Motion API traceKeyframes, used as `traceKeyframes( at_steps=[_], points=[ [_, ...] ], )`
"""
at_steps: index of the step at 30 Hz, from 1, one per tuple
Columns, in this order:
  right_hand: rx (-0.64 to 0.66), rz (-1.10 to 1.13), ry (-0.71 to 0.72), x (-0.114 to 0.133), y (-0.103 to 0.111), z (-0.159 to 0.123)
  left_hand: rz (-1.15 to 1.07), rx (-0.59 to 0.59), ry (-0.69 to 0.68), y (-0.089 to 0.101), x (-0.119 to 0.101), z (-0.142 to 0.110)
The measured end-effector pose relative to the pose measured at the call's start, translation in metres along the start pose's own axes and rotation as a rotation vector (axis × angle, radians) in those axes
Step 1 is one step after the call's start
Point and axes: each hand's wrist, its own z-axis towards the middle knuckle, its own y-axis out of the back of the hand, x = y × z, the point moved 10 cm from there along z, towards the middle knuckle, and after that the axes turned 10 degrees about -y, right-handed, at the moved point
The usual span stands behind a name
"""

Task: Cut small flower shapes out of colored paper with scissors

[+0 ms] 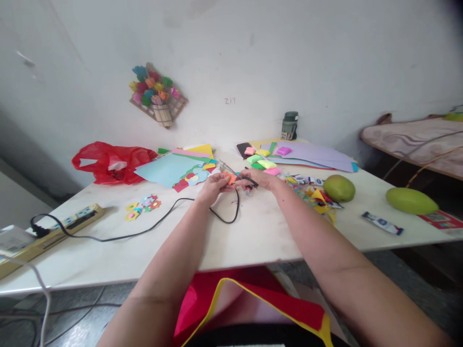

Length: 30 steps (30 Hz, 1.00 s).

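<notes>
Over the middle of the white table, my left hand [216,187] pinches a small piece of orange paper [229,177]. My right hand [257,178] grips scissors by their dark handles [251,181]. The thin metal blades point to the upper left, close behind the orange paper; I cannot tell whether they touch it. A black power cord [231,221] loops on the table below both hands. Cut paper with scalloped edges [193,176] lies just beyond my left hand. Small paper flowers [142,207] are grouped farther left.
A power strip [75,224] and a red plastic bag [114,164] occupy the left side. At the right are colourful clay packs [265,164], paper scraps [320,200], two green mangoes [339,188], a tube [382,223] and purple paper sheets [314,154]. A dark bottle [290,126] stands behind.
</notes>
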Motion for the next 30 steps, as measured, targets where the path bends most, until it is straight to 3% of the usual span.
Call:
traceKeyframes(
  at_steps=[8, 30],
  points=[
    [0.100, -0.015, 0.020, 0.001, -0.009, -0.002, 0.022, 0.021, 0.005, 0.000, 0.002, 0.000],
    [0.161, -0.015, 0.005, -0.003, -0.012, -0.002, 0.048, 0.090, 0.010, -0.006, -0.001, -0.001]
  ],
)
